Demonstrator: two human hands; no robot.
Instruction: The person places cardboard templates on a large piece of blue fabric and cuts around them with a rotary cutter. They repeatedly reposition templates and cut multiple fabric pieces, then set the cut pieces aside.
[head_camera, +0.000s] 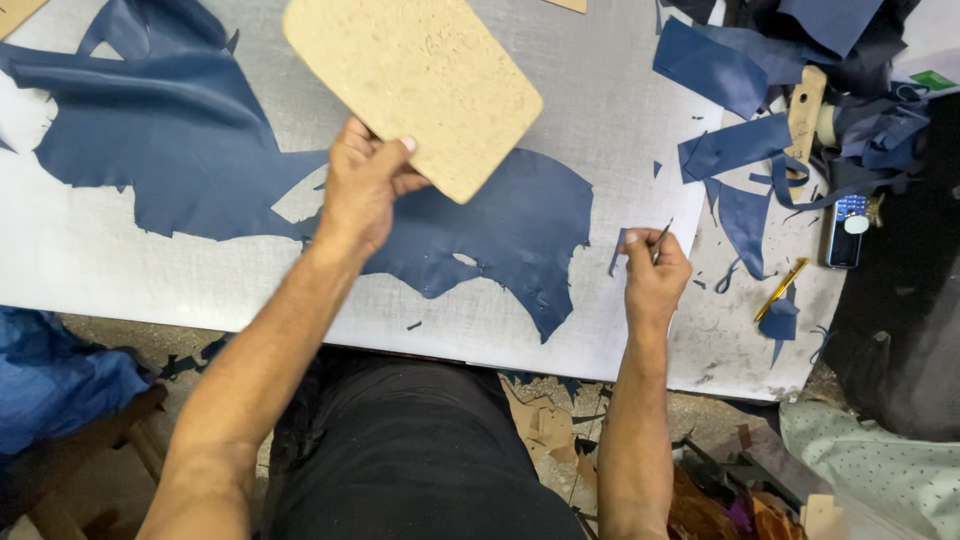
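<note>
My left hand (362, 178) grips the near edge of a tan cardboard pattern (415, 80) with rounded corners and holds it lifted and tilted above a large sheet of dark blue leather (180, 130). The leather lies flat on the white cutting table (100, 270) and has ragged cut-out edges. My right hand (655, 275) is closed on a thin dark blade tool (662, 240), its tip up, just right of the leather's cut edge. A small blue sliver (616, 250) lies beside that hand.
Blue leather scraps (735, 145) pile up at the far right with a wooden-handled tool (805, 105), a phone (846, 228) and a yellow pen (780, 290). Blue cloth (50, 375) hangs at lower left. Offcuts litter the floor (545, 415). Another person's patterned sleeve (880, 470) shows lower right.
</note>
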